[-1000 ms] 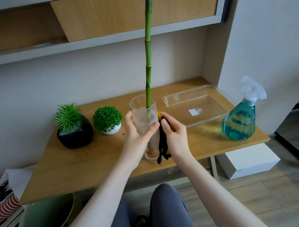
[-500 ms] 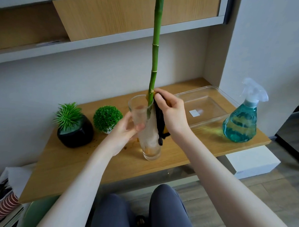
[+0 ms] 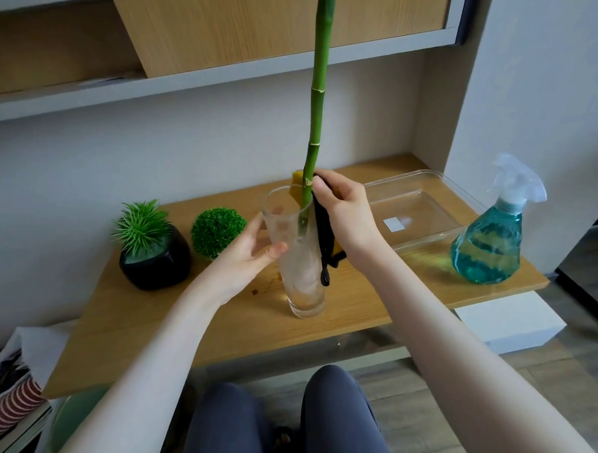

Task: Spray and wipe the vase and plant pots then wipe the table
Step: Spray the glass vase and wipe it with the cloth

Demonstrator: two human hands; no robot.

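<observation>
A tall clear glass vase (image 3: 300,271) stands on the wooden table (image 3: 170,309) with a green bamboo stalk (image 3: 316,103) rising out of it. My left hand (image 3: 252,248) grips the vase's upper left side. My right hand (image 3: 343,207) holds a black and yellow cloth (image 3: 323,230) against the vase's rim and right side. A black pot (image 3: 159,258) with a spiky green plant and a small white pot with a round green plant (image 3: 217,231) sit to the left. The teal spray bottle (image 3: 492,238) stands at the table's right end.
A clear plastic tray (image 3: 426,184) lies behind the vase on the right. A wooden shelf (image 3: 228,76) hangs over the table. A white box (image 3: 506,317) sits on the floor at right, papers and striped cups (image 3: 5,408) at lower left. My knees are below the table edge.
My right hand slid the cloth up from the vase's lower side to its rim. The left hand shifted from round the vase's front to its upper left side.
</observation>
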